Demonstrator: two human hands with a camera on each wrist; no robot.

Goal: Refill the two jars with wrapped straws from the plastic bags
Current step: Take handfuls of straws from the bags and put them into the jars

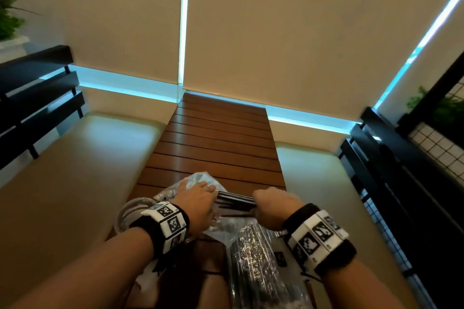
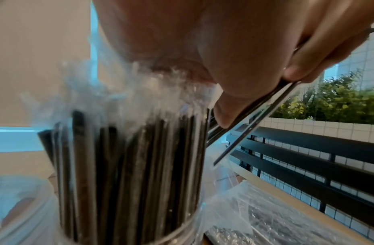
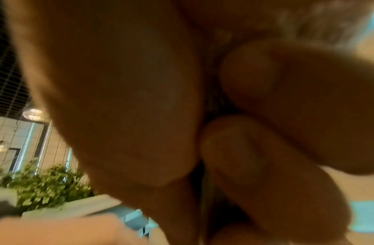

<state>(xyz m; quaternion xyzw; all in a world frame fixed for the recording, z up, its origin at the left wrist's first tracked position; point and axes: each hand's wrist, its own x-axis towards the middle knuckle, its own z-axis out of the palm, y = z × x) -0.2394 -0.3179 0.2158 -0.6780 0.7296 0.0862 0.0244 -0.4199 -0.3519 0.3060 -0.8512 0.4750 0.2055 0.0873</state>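
both hands on a bundle of wrapped straws over the near end of the slatted table.

nearest, a plastic bag [image 1: 253,258] of dark straws lies along the table's [image 1: 216,138] near right edge, long axis running away from the person. just beyond, right hand [image 1: 273,208] is clenched round one end of a dark straw bundle [image 1: 236,202]; the bundle lies roughly level, crosswise. left hand [image 1: 198,204] pinches its other end over crumpled plastic. under the left hand a clear jar [image 2: 123,215] holds upright dark wrapped straws. a second clear jar [image 1: 130,213] stands at the near left edge; its contents cannot be told.
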